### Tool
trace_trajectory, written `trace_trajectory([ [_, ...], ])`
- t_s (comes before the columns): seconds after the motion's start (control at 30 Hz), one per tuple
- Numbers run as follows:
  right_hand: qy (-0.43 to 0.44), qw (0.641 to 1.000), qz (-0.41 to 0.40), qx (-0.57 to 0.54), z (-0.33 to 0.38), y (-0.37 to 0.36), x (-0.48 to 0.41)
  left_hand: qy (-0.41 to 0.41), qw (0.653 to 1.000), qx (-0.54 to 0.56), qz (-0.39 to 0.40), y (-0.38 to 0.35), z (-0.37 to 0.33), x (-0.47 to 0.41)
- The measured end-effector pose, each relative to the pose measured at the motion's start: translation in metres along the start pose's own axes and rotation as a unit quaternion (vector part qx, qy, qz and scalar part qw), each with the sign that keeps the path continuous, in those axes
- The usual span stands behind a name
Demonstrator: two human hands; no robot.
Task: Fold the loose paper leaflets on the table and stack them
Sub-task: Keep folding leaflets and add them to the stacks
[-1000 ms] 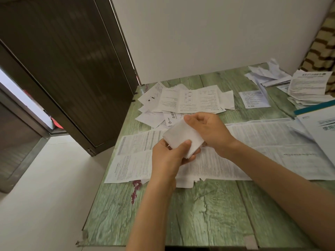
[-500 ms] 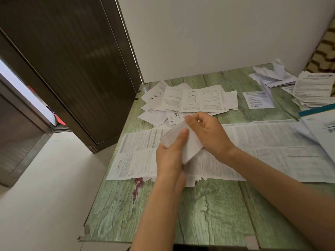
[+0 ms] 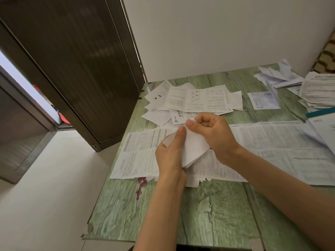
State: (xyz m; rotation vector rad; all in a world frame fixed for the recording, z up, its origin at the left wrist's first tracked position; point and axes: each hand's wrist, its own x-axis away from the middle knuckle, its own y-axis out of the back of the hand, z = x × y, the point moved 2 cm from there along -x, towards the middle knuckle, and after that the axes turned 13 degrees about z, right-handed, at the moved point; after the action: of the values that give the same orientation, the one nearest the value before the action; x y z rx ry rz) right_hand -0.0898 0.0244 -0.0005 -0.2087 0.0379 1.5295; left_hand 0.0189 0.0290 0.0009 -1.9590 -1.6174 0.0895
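Observation:
A small folded white leaflet (image 3: 194, 149) is held above the green wooden table (image 3: 208, 211) between both hands. My left hand (image 3: 171, 156) grips its left side, thumb pressed along the upper edge. My right hand (image 3: 212, 133) pinches its top corner with fingers curled. Under the hands lies a large unfolded printed sheet (image 3: 272, 140). Behind them sits a loose heap of leaflets (image 3: 195, 100), one opened into three panels.
A single small leaflet (image 3: 263, 100) lies at the back right. More paper piles (image 3: 317, 95) and a teal-edged sheet (image 3: 324, 122) crowd the right edge. A dark door (image 3: 72, 69) stands left of the table. A red stain (image 3: 141, 183) marks the table's left side.
My left thumb has slid up along the leaflet's edge toward my right fingers, and the leaflet has turned more upright and narrower. The camera view shifted slightly.

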Motion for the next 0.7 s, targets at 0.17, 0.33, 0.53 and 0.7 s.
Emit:
trace_trajectory([
  [0.17, 0.002, 1.000, -0.015, -0.021, 0.002, -0.001, 0.000, 0.004, 1.000, 0.005, 0.012, 0.000, -0.003, -0.001],
  [0.33, -0.001, 0.999, -0.022, -0.032, 0.004, 0.001, -0.001, -0.008, 0.999, 0.020, 0.046, -0.003, -0.006, 0.001],
  [0.53, -0.012, 0.997, -0.071, -0.017, 0.002, 0.010, -0.004, 0.009, 0.992, 0.063, 0.107, 0.000, -0.008, -0.002],
  [0.7, 0.030, 0.994, -0.084, 0.061, 0.003, 0.016, -0.006, -0.016, 0.988, -0.059, 0.140, 0.004, -0.015, -0.003],
])
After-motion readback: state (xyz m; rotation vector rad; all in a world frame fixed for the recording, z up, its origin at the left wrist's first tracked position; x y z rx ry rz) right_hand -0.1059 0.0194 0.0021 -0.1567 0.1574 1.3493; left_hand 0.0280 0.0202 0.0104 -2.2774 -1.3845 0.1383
